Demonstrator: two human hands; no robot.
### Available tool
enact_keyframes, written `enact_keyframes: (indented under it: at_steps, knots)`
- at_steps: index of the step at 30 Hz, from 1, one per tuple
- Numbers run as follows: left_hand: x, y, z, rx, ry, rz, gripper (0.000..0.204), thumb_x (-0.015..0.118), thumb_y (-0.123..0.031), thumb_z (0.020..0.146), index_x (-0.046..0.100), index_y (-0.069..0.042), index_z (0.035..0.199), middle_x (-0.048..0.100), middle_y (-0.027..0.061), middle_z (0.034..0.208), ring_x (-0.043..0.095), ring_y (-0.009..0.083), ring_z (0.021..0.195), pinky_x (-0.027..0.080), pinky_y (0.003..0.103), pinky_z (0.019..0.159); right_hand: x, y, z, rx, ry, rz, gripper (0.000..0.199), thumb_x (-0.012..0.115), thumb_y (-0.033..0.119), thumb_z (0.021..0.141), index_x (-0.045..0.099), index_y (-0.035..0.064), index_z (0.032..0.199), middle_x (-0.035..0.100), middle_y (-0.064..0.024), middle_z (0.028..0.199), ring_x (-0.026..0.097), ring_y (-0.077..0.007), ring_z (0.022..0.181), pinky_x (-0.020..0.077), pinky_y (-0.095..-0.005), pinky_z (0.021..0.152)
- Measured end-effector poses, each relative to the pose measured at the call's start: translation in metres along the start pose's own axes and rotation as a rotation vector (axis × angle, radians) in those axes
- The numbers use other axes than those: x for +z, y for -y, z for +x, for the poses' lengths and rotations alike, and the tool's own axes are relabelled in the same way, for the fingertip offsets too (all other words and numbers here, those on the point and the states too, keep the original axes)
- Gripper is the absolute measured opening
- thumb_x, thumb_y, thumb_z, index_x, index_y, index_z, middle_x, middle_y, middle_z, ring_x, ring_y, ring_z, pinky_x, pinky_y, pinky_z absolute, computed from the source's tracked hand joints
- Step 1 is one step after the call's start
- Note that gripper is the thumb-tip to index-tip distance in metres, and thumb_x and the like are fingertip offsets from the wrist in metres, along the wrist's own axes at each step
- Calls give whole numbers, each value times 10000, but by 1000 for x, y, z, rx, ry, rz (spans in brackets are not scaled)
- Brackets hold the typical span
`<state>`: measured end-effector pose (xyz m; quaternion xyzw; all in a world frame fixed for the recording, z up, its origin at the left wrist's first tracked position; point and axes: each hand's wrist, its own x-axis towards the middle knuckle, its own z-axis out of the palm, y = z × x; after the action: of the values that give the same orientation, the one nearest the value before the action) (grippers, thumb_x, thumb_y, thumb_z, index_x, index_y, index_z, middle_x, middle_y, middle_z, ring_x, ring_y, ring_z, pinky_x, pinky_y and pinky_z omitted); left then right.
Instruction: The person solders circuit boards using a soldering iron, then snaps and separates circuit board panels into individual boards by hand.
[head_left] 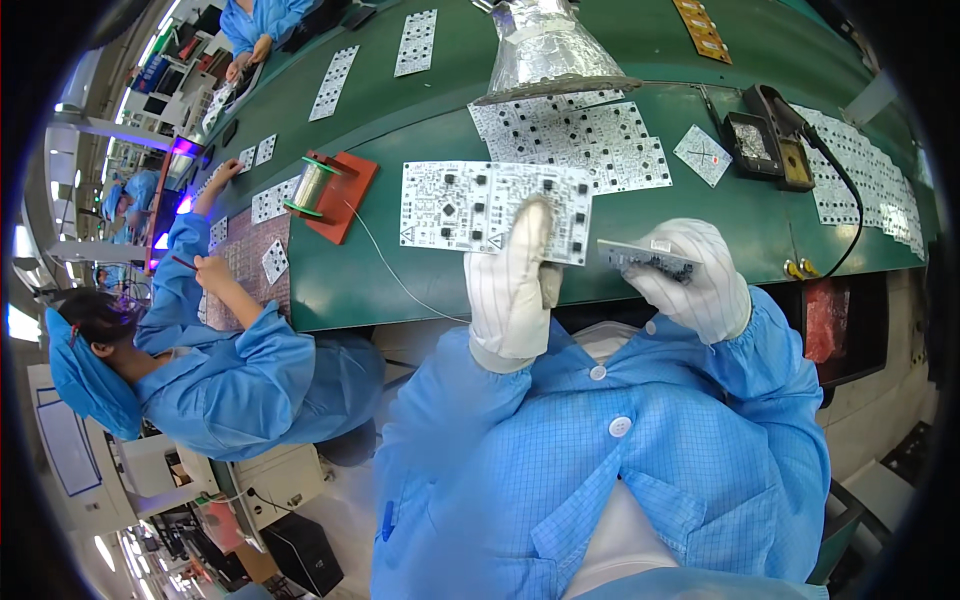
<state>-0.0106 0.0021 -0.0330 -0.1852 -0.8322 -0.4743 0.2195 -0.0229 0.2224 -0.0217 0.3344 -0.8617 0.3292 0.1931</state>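
My left hand [510,300], in a white striped glove, is closed on a wide white circuit board panel [430,205]. The thumb lies across its printed face, and the panel is tilted up above the table's near edge. Farther right my gloved right hand [700,285] grips a smaller circuit board [645,258], seen nearly edge-on with dark parts along its underside. A gap separates the two boards. Behind the panel, more white circuit boards [570,135] lie spread on the green table, partly covered by a foil-wrapped hood [550,50].
Left of me stands a red solder-reel holder [343,195] with solder wire trailing toward my left sleeve. At right are a soldering iron stand [775,135] with a black cable, a single square board [703,155] and stacked boards [860,180]. A co-worker [220,350] sits at left.
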Motion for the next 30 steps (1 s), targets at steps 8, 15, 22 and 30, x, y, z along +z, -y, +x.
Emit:
enact_keyframes:
  at_steps: [8,15,22,30]
  knots:
    - [17,-10,2,212,19,471,427,586,2,763,616,-38,1187,682,143,986,658,245,860,509,374,836,-29,-16,18,129,-202,295,190,656,21,707,670,17,896,660,-90,777,620,-167,623,484,-293,526]
    - [-11,2,-25,419,226,416,459,608,-46,765,586,56,1212,622,154,1182,615,290,1039,443,435,991,-41,-52,55,497,-192,462,203,574,73,796,624,-8,976,630,-44,741,575,-124,622,447,-275,529]
    - [-10,23,-20,191,55,360,458,597,53,768,587,-12,1221,644,164,1072,619,320,977,473,394,912,0,-239,164,883,-38,313,490,655,483,835,671,11,965,681,-71,832,590,-133,605,462,-277,508]
    - [-9,23,-3,123,-22,301,543,536,67,769,526,-24,1304,667,113,800,584,255,562,479,369,612,-40,-135,169,646,-647,494,415,562,368,913,620,-26,1031,630,-58,796,479,-117,557,393,-246,523]
